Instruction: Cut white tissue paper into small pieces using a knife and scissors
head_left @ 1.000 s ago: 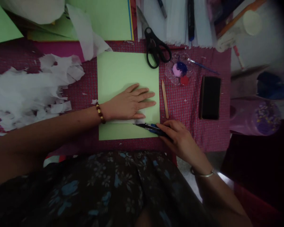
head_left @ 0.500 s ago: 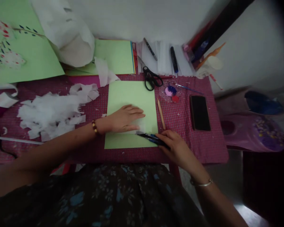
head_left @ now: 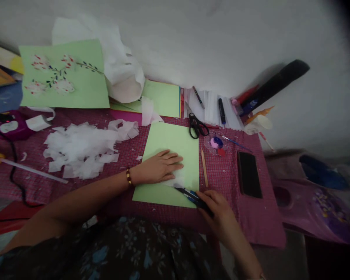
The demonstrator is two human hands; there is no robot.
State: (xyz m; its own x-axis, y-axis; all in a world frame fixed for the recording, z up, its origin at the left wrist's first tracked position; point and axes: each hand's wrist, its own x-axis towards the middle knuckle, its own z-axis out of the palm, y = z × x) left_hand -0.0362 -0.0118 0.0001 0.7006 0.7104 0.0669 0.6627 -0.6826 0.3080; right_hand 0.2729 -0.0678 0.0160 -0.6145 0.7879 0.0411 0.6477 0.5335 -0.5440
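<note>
one pale green sheet lies flat before me under my left hand, palm down, fingers slightly parted. my right hand has its fingers clamped around a knife-like tool, tip at the thin white strip on the sheet. assessment: strip light, limp, easily torn, best pinned flat; sheet stiffer, apt to slide, best taken by its edges. obstruction: scissors overlap the far right corner; wooden stick lies just beside the right edge.
</note>
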